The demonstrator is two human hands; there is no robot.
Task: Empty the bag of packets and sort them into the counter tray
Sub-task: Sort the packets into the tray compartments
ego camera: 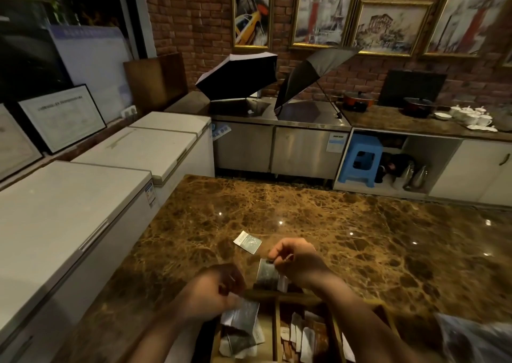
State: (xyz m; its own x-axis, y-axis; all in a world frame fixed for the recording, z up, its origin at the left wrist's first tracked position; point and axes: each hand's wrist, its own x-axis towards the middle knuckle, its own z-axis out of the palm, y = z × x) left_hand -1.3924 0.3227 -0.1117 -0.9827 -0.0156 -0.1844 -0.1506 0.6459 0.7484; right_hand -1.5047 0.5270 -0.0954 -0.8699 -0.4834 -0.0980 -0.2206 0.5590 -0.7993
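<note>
— What do we have behind us here?
— We see a red brick wall (191,27) hung with gold-framed paintings (324,16), and two open black umbrellas (238,72) resting on a steel counter (279,121).
— And to our left?
— White chest freezers (69,193) in a row, with framed certificates (62,117) leaning by a dark window (30,57).
— To the right?
— A blue plastic stool (361,160) tucked under a shelf, and white teacups (471,115) above. The light is dim and warm, glinting off the brown marble countertop (346,224).

Tray (277,332) cut off below
</note>
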